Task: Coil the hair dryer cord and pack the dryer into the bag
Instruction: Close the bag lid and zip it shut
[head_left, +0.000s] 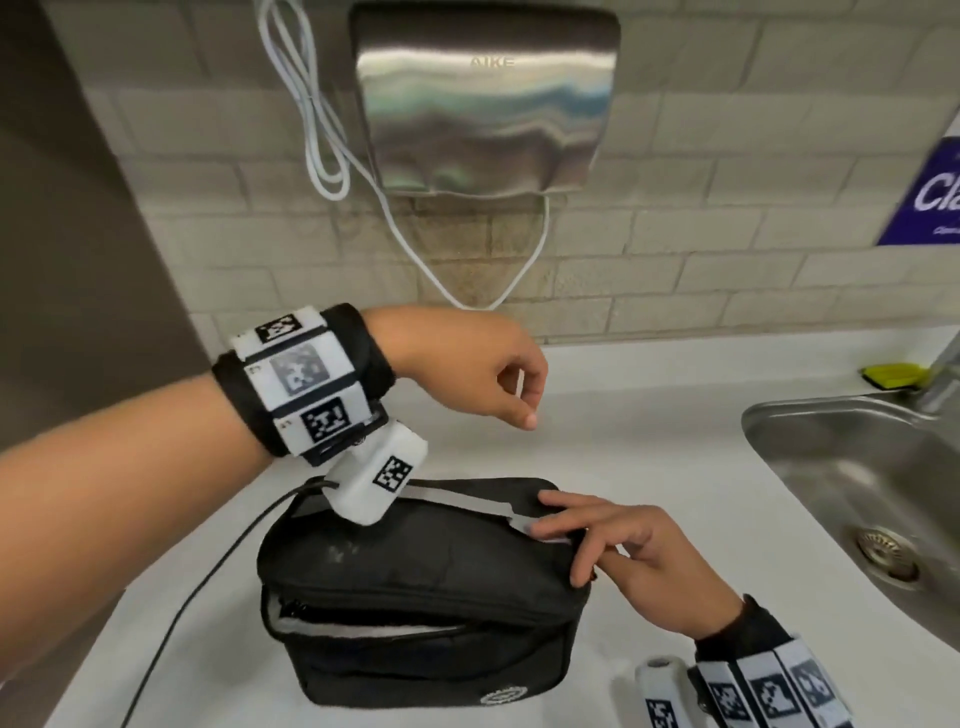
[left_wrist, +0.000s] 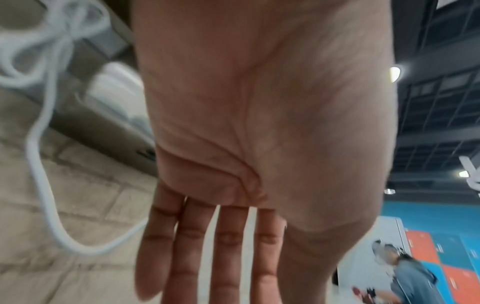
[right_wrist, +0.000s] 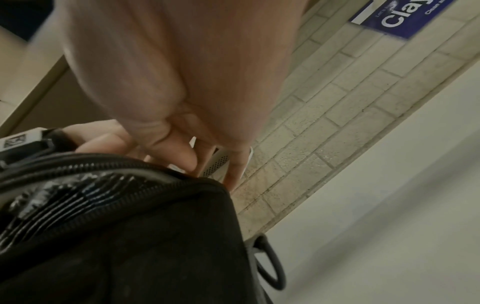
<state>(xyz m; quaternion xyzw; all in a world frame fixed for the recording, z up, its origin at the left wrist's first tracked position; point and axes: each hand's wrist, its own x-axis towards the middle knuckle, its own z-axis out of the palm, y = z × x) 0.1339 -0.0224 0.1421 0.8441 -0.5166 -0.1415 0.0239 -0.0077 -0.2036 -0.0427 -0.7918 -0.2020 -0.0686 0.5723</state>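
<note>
A black zip bag (head_left: 415, 582) sits on the white counter (head_left: 649, 467), its lid lowered and a front gap still open. My right hand (head_left: 597, 551) holds the lid's right end, fingers on top and thumb under the edge. A white perforated part, seemingly the hair dryer (right_wrist: 219, 162), shows between those fingers (right_wrist: 182, 152) at the bag (right_wrist: 130, 226) opening. My left hand (head_left: 498, 384) hovers over the counter behind the bag, fingers relaxed, empty; its palm (left_wrist: 246, 123) fills the left wrist view. A thin black cable (head_left: 208, 577) runs from the bag's left end toward the lower left.
A steel hand dryer (head_left: 483, 98) hangs on the tiled wall with a looped white cord (head_left: 322, 135). A steel sink (head_left: 857, 493) lies at the right, with a yellow-green sponge (head_left: 893, 375) behind it. A blue sign (head_left: 930, 192) is on the wall.
</note>
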